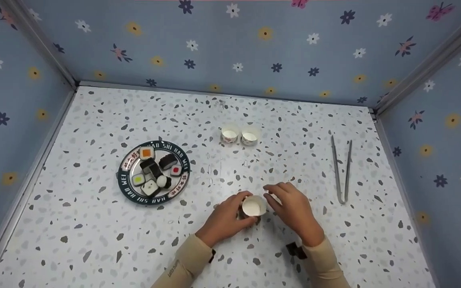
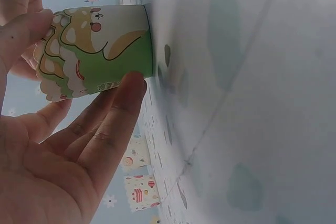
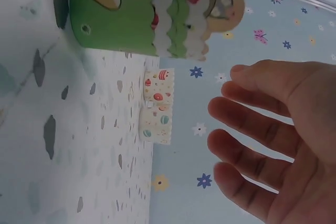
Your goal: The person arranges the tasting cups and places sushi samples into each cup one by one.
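My left hand (image 1: 227, 218) holds a nested stack of paper cupcake cups (image 1: 253, 207) between thumb and fingers, upright on the table. In the left wrist view the cups (image 2: 115, 51) are green with a cartoon animal, and several scalloped rims overlap at the mouth. Just to the right of the stack is my right hand (image 1: 293, 208), its fingers loosely bent and nothing in them. The right wrist view has that hand (image 3: 278, 135) apart from the green cups (image 3: 115, 24).
Two white patterned cups (image 1: 229, 134) (image 1: 249, 136) stand side by side farther back. At the left, a round dark-rimmed plate (image 1: 123, 182) bears several sushi pieces (image 1: 149, 187). Metal tongs (image 1: 342, 196) lie spread at the right. Flowered panels (image 1: 230, 48) border the speckled table (image 1: 94, 240).
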Action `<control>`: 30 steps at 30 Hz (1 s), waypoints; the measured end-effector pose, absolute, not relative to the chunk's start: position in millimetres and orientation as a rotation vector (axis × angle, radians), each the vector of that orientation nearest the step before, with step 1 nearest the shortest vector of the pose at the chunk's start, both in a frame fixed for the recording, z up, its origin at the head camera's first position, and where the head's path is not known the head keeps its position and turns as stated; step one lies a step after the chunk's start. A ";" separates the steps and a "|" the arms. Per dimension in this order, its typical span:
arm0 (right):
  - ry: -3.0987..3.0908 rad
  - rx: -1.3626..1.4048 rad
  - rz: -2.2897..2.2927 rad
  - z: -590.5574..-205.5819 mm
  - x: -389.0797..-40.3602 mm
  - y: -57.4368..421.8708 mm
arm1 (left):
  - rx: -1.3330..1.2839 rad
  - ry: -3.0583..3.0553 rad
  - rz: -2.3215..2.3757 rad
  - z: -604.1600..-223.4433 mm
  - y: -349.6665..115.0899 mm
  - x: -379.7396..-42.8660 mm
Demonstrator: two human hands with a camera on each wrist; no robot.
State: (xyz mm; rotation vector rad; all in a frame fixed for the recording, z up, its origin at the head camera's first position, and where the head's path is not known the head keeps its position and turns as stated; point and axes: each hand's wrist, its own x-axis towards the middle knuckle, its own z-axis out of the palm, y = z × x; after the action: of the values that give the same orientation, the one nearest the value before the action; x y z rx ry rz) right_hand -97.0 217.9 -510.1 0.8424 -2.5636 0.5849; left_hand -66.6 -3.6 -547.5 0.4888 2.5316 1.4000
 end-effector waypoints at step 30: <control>-2.810 1.092 0.518 -509.0 -65.5 211.1 | 0.512 2.595 1.384 -546.1 -2.2 -65.0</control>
State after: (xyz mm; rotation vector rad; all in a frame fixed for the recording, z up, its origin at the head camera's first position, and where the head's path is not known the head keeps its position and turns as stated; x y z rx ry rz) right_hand -65.5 211.1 -509.0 1.0920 -2.8096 0.5179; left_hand -65.0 -2.2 -546.1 0.5120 2.5946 1.3842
